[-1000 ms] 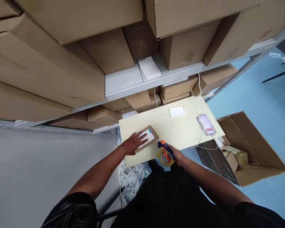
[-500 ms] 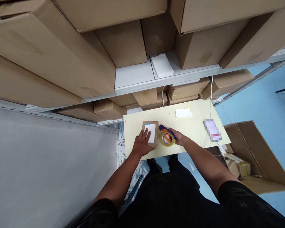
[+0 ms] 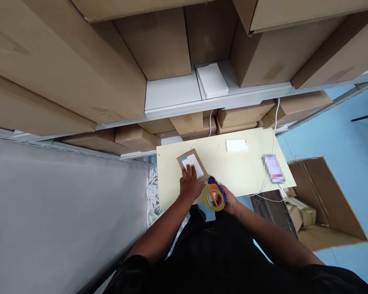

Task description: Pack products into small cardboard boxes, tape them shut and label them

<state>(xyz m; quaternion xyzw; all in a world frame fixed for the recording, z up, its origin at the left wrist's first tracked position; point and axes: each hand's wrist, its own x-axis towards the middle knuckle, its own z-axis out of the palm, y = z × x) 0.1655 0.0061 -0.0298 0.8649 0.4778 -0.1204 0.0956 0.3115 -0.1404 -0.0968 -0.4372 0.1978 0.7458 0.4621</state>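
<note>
A small cardboard box (image 3: 204,178) with a white, blue-topped label (image 3: 197,166) lies turned at an angle on the pale yellow table (image 3: 168,192). My left hand (image 3: 190,185) grips it from the near side, fingers over the label and thumb by the near right corner. Just right of that corner, my right hand (image 3: 230,201) is closed round a blue and orange tape dispenser (image 3: 213,181) carrying a roll of clear yellowish tape (image 3: 207,203). The dispenser's head is close to the box corner; whether they touch I cannot tell.
On the table are a white packet (image 3: 236,145) and a blurred-out phone (image 3: 273,168) with a white cable. Shelves (image 3: 171,96) of large cartons rise behind. An open carton (image 3: 334,204) with small boxes stands at right; a grey wall (image 3: 64,212) is left.
The box has turned anticlockwise under my left hand, its near end swinging right. My right hand has brought the tape dispenser nearer to me, by the box's near right corner.
</note>
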